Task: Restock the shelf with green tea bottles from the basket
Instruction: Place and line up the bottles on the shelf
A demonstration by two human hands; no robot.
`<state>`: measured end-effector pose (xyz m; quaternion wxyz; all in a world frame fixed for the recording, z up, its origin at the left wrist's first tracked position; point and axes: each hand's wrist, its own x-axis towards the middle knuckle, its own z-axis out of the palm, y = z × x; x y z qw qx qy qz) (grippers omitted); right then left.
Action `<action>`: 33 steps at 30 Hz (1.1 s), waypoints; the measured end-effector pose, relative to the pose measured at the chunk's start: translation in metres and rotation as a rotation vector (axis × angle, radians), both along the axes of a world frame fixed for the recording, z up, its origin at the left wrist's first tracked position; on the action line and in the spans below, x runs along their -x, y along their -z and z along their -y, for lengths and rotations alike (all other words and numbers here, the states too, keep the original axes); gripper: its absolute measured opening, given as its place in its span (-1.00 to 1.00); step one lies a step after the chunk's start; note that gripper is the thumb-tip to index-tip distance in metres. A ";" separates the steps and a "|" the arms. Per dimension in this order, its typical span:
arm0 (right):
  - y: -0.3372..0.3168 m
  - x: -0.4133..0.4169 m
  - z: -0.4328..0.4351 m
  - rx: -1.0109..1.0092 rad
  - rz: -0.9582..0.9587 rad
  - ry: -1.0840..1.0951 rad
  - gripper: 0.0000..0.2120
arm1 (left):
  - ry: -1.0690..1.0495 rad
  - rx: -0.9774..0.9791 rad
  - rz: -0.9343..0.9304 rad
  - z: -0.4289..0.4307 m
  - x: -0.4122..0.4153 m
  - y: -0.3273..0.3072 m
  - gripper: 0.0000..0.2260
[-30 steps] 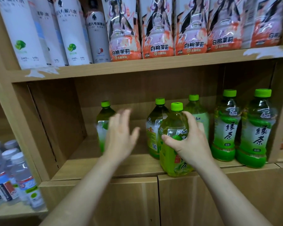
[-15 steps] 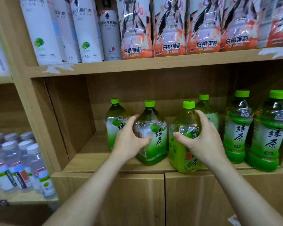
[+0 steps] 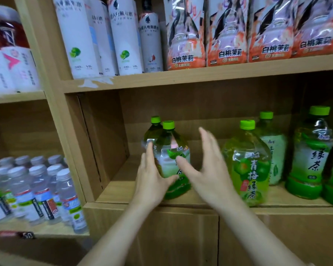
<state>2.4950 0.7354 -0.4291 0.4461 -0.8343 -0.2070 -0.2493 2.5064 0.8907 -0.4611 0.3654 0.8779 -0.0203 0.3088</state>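
A dark green tea bottle (image 3: 174, 162) with a green cap stands at the left of the wooden shelf (image 3: 121, 195). My left hand (image 3: 152, 181) grips its left side, thumb across the front. A second bottle (image 3: 155, 126) stands right behind it. My right hand (image 3: 207, 169) hovers open and blurred just right of the held bottle, its thumb in front of the label. To the right stand a light green plum tea bottle (image 3: 247, 169), another bottle (image 3: 272, 150) behind it, and a dark green one (image 3: 311, 156). The basket is out of view.
Bare shelf board lies between the left wall (image 3: 104, 143) and the held bottle. Tall white bottles (image 3: 81, 35) and orange peach-jasmine packs (image 3: 229, 33) fill the shelf above. Small water bottles (image 3: 37, 191) crowd the lower left shelf. Cabinet doors (image 3: 181, 239) sit below.
My right hand let go of the light green bottle and swung left, open. My left hand took hold of a dark green bottle and slid it left, in front of the rear one.
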 end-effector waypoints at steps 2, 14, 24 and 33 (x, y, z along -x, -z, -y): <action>0.001 -0.023 -0.021 -0.209 -0.399 -0.205 -0.22 | 0.029 0.025 -0.034 -0.008 -0.006 0.001 0.04; 0.015 -0.095 -0.058 -0.446 -0.637 -0.589 -0.12 | 0.200 0.198 -0.198 -0.061 -0.043 0.001 -0.03; 0.008 -0.089 -0.074 -0.305 -0.652 -0.646 -0.31 | -0.069 -0.167 0.089 -0.041 -0.020 -0.008 -0.03; -0.013 -0.127 -0.104 -0.343 -0.362 -0.305 -0.32 | -0.326 -0.264 0.120 -0.074 -0.016 -0.010 -0.08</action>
